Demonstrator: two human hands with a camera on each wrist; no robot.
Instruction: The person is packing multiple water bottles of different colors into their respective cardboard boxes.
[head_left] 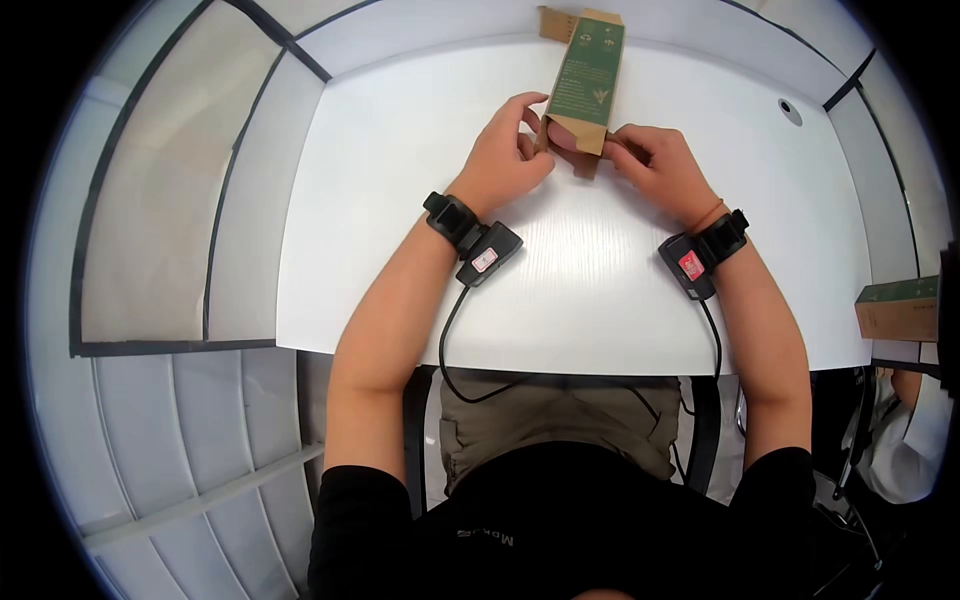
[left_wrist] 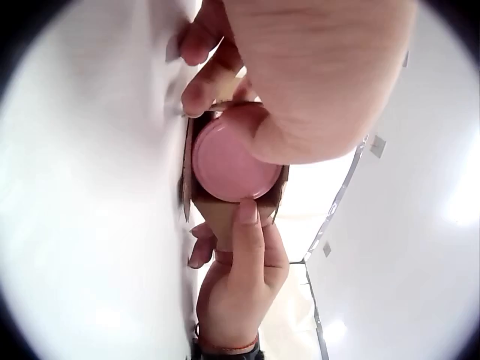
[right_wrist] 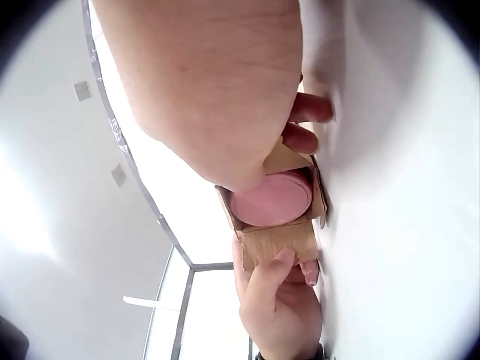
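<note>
A green and brown cardboard box (head_left: 583, 85) lies on the white table with its open end towards me. Inside that end sits a round pink object with a smooth flat face and a raised rim (left_wrist: 234, 166); the rest of it is hidden in the box. My left hand (head_left: 503, 160) pinches a side flap (right_wrist: 279, 244) at the opening, thumb inside and fingers behind. On the other side, my right hand (head_left: 668, 172) grips the opposite flap (left_wrist: 217, 219), its thumb tip at the edge of the pink face. Another flap stands out at the box's far end.
White partition walls (head_left: 245, 190) enclose the table (head_left: 400, 270). A second green and brown box (head_left: 898, 312) stands at the right edge. A cable hole (head_left: 790, 110) is at the back right. Black cables hang from both wrist cameras over the front edge.
</note>
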